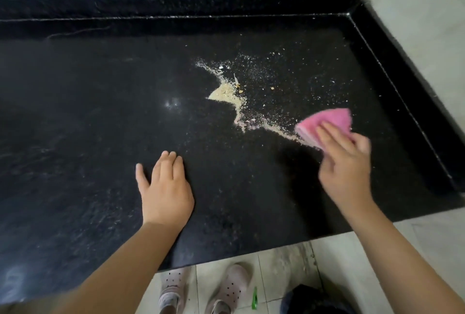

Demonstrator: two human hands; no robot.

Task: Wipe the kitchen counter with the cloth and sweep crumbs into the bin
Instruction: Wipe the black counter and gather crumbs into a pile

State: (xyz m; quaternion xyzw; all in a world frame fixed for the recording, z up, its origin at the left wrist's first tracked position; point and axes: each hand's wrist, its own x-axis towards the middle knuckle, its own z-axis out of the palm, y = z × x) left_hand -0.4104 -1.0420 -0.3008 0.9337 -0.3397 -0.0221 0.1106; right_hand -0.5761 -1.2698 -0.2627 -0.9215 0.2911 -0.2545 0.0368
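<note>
A black stone counter (pixel 88 112) fills the view. Pale crumbs (pixel 226 93) lie heaped near its middle, with a thin trail running down to the right and fine specks scattered toward the right corner. A folded pink cloth (pixel 324 120) lies on the counter at the end of that trail. My right hand (pixel 344 162) presses on the cloth's near side with straight fingers; it is blurred. My left hand (pixel 164 188) rests flat on the bare counter, left of the crumbs, fingers straight and holding nothing.
A raised black rim (pixel 402 87) borders the counter at the back and right, against pale walls. Below the front edge lie floor tiles, my two feet in perforated clogs (pixel 231 288), a small green object (pixel 254 297) and a dark round bin (pixel 314 300).
</note>
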